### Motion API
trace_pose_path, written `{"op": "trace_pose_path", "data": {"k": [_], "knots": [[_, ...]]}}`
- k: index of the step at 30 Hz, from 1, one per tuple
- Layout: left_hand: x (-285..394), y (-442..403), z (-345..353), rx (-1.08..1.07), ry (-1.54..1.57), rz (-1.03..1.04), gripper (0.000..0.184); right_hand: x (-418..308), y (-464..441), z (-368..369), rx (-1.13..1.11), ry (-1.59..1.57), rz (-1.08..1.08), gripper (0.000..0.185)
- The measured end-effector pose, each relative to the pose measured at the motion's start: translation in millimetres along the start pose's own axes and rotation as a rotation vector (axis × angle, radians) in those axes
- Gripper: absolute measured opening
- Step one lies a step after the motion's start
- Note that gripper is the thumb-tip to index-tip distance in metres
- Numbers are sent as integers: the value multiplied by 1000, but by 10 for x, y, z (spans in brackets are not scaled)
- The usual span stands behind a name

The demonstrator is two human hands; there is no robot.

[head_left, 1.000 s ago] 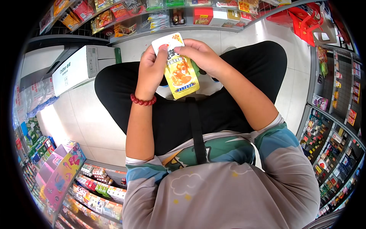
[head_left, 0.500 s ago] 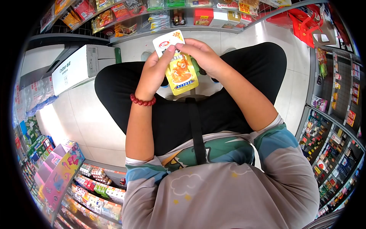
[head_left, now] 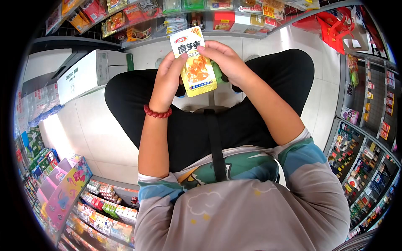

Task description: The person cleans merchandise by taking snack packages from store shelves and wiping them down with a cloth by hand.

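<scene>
A white and yellow snack packet (head_left: 197,72) with a food picture and large dark characters is held out in front of my knees, its printed face up toward me. My left hand (head_left: 168,72) grips its left edge, thumb on the front and fingers behind. On the other edge, my right hand (head_left: 224,60) pinches the packet the same way, thumb near the dark lettering. Something green (head_left: 216,72) shows just behind the packet's right side; I cannot make out what it is. A red bead bracelet (head_left: 157,111) circles my left wrist.
Shelves of packaged snacks (head_left: 138,21) run across the far side. A white carton (head_left: 83,75) stands on the floor at left, with a pink box (head_left: 69,188) nearer. Racks of small goods (head_left: 364,167) line the right, below a red bag (head_left: 335,29).
The packet has shifted slightly away from me and stands a little straighter. My thumbs have moved apart toward its edges, so the large characters now show.
</scene>
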State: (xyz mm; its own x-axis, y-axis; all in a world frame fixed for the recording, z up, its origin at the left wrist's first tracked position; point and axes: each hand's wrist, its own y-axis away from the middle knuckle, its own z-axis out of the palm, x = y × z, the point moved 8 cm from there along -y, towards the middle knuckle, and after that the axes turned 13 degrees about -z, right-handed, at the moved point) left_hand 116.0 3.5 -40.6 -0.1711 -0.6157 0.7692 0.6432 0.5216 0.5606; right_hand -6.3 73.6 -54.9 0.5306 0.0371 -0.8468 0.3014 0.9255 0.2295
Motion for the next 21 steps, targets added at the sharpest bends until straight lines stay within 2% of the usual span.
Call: {"op": "trace_pose_path", "data": {"k": [17, 21], "knots": [[93, 16, 39, -28, -23, 150, 25, 33, 7, 8, -17, 7, 31, 34], [50, -39, 19, -17, -50, 129, 28, 4, -4, -2, -10, 0, -18, 32]]}}
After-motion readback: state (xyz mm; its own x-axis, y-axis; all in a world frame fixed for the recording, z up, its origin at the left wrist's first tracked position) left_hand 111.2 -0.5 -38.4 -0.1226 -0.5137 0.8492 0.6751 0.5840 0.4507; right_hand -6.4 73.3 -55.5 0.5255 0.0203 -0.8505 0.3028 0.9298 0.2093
